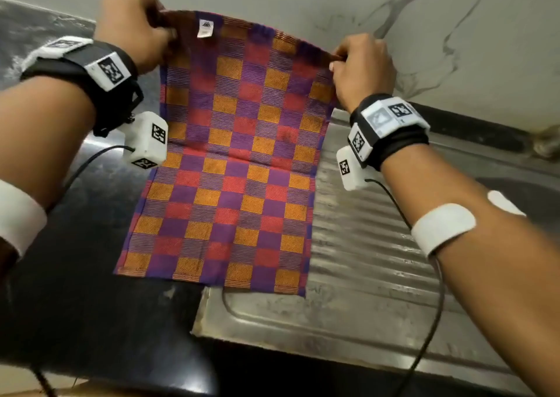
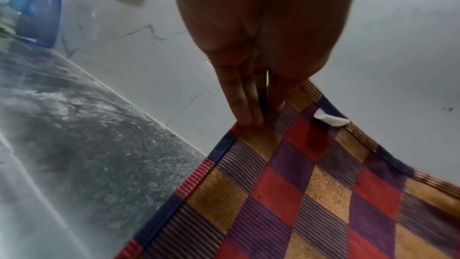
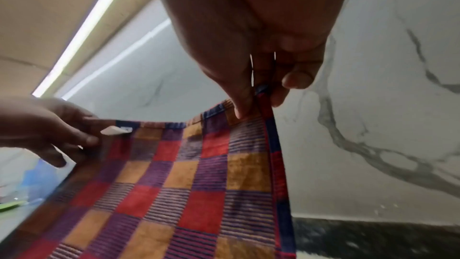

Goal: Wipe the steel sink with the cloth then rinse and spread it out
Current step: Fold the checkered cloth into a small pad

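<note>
A checked cloth (image 1: 230, 160) in orange, red and purple hangs stretched out flat between my two hands, above the seam of counter and steel sink drainboard (image 1: 357, 278). My left hand (image 1: 136, 30) pinches its top left corner, close to a small white label (image 1: 205, 28). My right hand (image 1: 360, 63) pinches the top right corner. In the left wrist view the fingers (image 2: 246, 109) grip the cloth (image 2: 311, 194) at its corner. In the right wrist view thumb and fingers (image 3: 242, 103) hold the hem of the cloth (image 3: 186, 184); the left hand (image 3: 49, 129) shows at the far corner.
Dark speckled stone counter (image 1: 78, 275) lies left of the ribbed drainboard. A white marble-veined wall (image 1: 394, 9) rises right behind the cloth. Blue containers (image 2: 40, 13) stand on the counter far to the left. Sensor cables (image 1: 424, 321) trail from both wrists.
</note>
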A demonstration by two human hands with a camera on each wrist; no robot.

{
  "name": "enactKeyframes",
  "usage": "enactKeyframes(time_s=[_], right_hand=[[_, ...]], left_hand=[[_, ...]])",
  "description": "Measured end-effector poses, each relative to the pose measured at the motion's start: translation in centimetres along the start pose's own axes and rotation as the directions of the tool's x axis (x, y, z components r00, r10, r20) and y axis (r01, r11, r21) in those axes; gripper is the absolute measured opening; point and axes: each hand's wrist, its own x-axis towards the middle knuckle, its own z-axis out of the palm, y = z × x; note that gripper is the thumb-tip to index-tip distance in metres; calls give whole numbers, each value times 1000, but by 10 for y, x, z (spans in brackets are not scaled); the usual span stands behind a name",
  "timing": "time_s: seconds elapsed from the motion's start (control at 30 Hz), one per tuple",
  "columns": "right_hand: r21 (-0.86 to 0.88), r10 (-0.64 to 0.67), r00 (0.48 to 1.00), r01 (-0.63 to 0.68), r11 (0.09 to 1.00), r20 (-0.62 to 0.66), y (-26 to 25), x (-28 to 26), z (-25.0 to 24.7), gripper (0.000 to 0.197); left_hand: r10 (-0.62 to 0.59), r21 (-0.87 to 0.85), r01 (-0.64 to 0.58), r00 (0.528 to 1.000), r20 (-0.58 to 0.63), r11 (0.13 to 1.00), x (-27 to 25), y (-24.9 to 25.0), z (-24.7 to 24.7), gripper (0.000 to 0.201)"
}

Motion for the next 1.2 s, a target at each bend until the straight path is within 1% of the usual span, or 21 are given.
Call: enactKeyframes(time_s=[0.03,0.1,0.17,0.23,0.37,0.43,0.5,0.53,0.57,0.63,0.7,0.83,0.93,1.0,1.03,1.07,1.1,1.13,1.17,1.2], right_hand=[[19,-11,1000,11,1000,-2,-1,-8,-7,21],[47,-41,999,40,998,17,1,-28,-19,21],[91,-83,995,78,993,54,7,-54,-26,19],[140,-135,987,123,983,85,13,-82,-32,16],[182,-210,968,183,966,136,22,-140,-44,13],[187,-234,954,199,962,186,23,-165,-48,13],[167,-236,942,200,966,239,22,-187,-50,13],[151,-236,935,201,968,264,22,-196,-49,13],[132,-236,927,206,970,290,21,-205,-49,13],[90,-231,909,213,973,348,20,-222,-45,13],[59,-212,893,206,977,396,20,-237,-40,14],[-1,-171,858,196,981,484,21,-262,-29,16],[-37,-153,817,208,977,556,24,-276,-16,17],[-95,-145,764,260,961,629,26,-283,-9,21],[-120,-138,737,286,951,662,27,-285,-6,22],[-135,-130,719,299,945,683,27,-286,-5,21],[-139,-127,713,302,943,689,27,-286,-4,19],[-134,-132,721,300,945,681,27,-286,-2,18],[-123,-141,735,293,948,663,24,-286,-1,19],[-103,-150,752,279,955,642,21,-285,2,20]], left_hand=[[11,-47,-11,1000,4,999,-4,-4,-5,21],[17,-129,-10,998,53,992,-17,-15,-15,8],[10,-176,13,991,132,984,-37,-26,-25,13],[25,-177,10,981,193,984,-64,-36,-36,13],[100,-106,-74,959,265,992,-123,-52,-53,19],[110,-103,-81,943,313,991,-148,-64,-56,23],[95,-102,-62,928,359,993,-170,-71,-57,31],[99,-84,-73,927,361,994,-181,-71,-57,31],[110,-57,-96,929,354,994,-191,-70,-57,28],[131,-32,-128,932,337,991,-207,-69,-57,15],[125,-15,-128,932,342,992,-220,-76,-54,12],[78,20,-95,903,424,995,-239,-92,-47,17],[63,87,-120,870,490,989,-252,-94,-42,25],[-19,187,-100,836,548,977,-259,-94,-40,30],[-80,242,-68,830,552,968,-261,-94,-39,31],[-137,277,-17,839,527,961,-263,-93,-37,31],[-202,300,57,855,477,952,-266,-91,-35,28],[-259,301,136,872,417,944,-267,-89,-34,24],[-316,293,214,876,365,932,-268,-86,-32,20],[-363,278,277,869,335,920,-269,-84,-29,20]])
